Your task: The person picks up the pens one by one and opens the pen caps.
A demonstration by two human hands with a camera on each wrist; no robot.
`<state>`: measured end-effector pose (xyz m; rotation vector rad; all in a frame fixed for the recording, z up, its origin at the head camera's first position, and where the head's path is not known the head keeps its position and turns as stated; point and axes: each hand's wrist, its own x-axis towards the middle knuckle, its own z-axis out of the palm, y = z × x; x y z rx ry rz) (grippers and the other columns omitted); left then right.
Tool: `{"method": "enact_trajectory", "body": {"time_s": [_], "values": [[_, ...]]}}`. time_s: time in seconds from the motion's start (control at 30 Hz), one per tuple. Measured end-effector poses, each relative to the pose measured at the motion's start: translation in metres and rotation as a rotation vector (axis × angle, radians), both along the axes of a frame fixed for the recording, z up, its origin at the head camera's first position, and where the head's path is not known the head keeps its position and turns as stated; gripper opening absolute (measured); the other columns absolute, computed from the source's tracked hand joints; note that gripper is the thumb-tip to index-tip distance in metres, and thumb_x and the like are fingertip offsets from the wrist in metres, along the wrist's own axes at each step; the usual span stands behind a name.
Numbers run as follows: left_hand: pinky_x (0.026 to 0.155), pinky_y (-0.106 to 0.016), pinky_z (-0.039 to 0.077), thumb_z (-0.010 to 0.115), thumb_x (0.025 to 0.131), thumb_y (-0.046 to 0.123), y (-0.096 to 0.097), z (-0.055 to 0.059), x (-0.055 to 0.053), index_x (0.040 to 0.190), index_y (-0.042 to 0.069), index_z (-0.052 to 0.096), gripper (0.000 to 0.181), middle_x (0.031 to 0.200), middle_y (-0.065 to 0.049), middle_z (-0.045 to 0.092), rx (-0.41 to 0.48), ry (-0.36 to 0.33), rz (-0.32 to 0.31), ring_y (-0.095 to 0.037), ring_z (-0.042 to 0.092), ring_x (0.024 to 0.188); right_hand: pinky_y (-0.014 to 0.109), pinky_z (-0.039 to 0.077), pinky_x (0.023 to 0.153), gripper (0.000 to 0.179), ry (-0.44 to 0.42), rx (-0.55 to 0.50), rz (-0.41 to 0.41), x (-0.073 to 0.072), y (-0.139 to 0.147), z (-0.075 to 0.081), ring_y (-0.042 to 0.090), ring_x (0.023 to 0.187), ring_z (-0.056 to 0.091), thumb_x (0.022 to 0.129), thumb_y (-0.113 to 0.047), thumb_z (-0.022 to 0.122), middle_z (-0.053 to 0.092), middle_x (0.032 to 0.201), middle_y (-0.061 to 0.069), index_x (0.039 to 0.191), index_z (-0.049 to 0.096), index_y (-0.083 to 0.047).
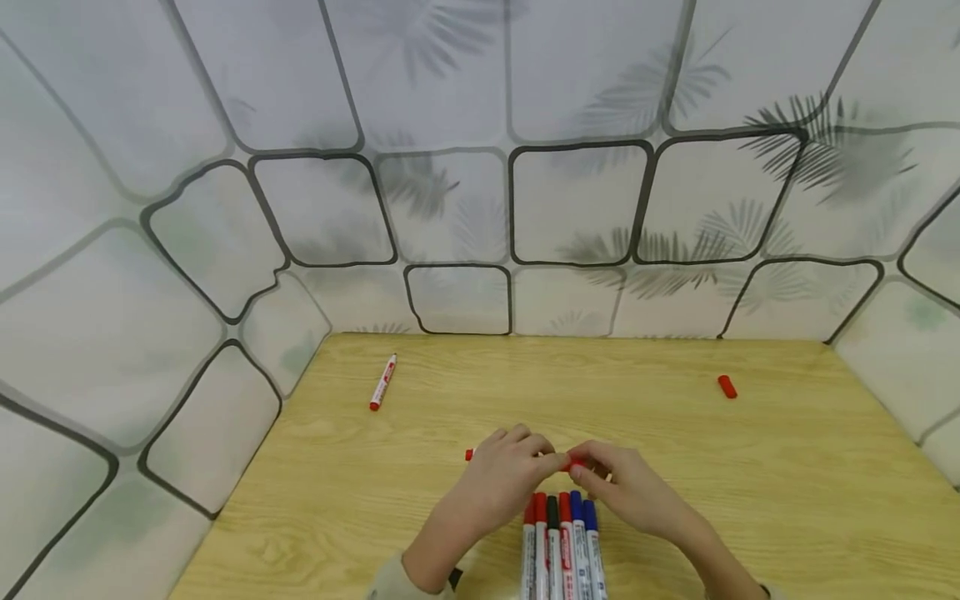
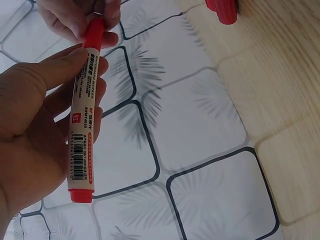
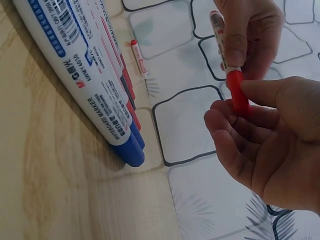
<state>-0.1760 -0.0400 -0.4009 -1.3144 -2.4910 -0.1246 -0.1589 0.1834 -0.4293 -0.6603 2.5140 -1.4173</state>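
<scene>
the held marker (image 2: 84, 120) is white, its cap (image 2: 93, 34) red, the table (image 1: 300, 483) yellow wood-grain, the backdrop (image 1: 450, 200) frond-patterned.

Marker (image 2: 82, 125): smooth plastic, cap (image 2: 94, 34) likewise. Tabletop (image 1: 637, 400): wood-grained, smooth. Wall covering (image 1: 581, 204): matt, smooth-looking.

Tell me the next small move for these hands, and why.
Probably pull the red cap straight off with the right hand: it pinches that cap while the left hand holds the marker, and an uncapped marker and a loose cap lying far apart suggest uncapping.
</scene>
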Motion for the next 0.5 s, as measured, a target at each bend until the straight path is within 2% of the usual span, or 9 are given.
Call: {"method": "enact_trajectory", "body": {"time_s": [0.2,0.37,0.5], "values": [[0.074,-0.019,0.049,0.071,0.092,0.023,-0.002,-0.001,-0.003,0.118,0.029,0.072,0.027,0.103,0.009,0.07,0.014,-0.034,-0.008,-0.009,0.061,0.093,0.03,0.056,0.067,0.029,0.023,0.016,0.003,0.0,0.001,0.002,0.021,0.078,0.065,0.104,-0.028,0.052,0.067,0.1,0.011,0.119,0.065,-0.007],[0.071,-0.015,0.048,0.072,0.092,0.025,-0.009,0.003,-0.008,0.121,0.027,0.071,0.029,0.101,0.009,0.069,-0.033,-0.146,0.028,-0.008,0.06,0.087,0.029,0.055,0.065,0.025,0.045,0.033,-0.044,0.0,0.005,0.003,0.02,0.076,0.064,0.104,-0.026,0.053,0.066,0.094,0.009,0.114,0.066,-0.007],[0.066,-0.013,0.046,0.072,0.092,0.023,-0.012,0.006,-0.009,0.123,0.028,0.07,0.031,0.101,0.008,0.068,-0.057,-0.218,0.049,-0.007,0.059,0.086,0.029,0.054,0.065,0.025,0.02,0.029,-0.046,-0.001,0.008,0.005,0.021,0.076,0.063,0.103,-0.027,0.054,0.066,0.093,0.007,0.114,0.066,-0.007]]}}
